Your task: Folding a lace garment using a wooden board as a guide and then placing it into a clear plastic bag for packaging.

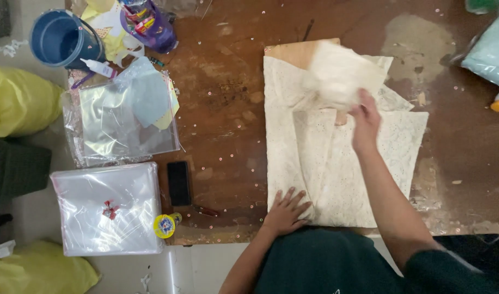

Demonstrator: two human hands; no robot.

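A cream, dotted cloth [314, 163] lies partly folded on a worn brown table [222, 81], over a tan cardboard sheet [295, 53] whose top edge shows. My left hand [286, 211] presses flat on the cloth's near left corner, fingers spread. My right hand [365, 121] grips a flap of the same cloth near its top middle; the lifted flap [339, 73] is blurred with motion above the hand.
A black phone [179, 183] and a red pen [206, 210] lie left of the cloth. Clear plastic bags [110, 209] are stacked at the left, with a yellow tape roll [164, 225], a blue cup [61, 38], a purple pen holder [151, 27] and a glue bottle [99, 68]. A pale blue bag [491, 51] sits far right.
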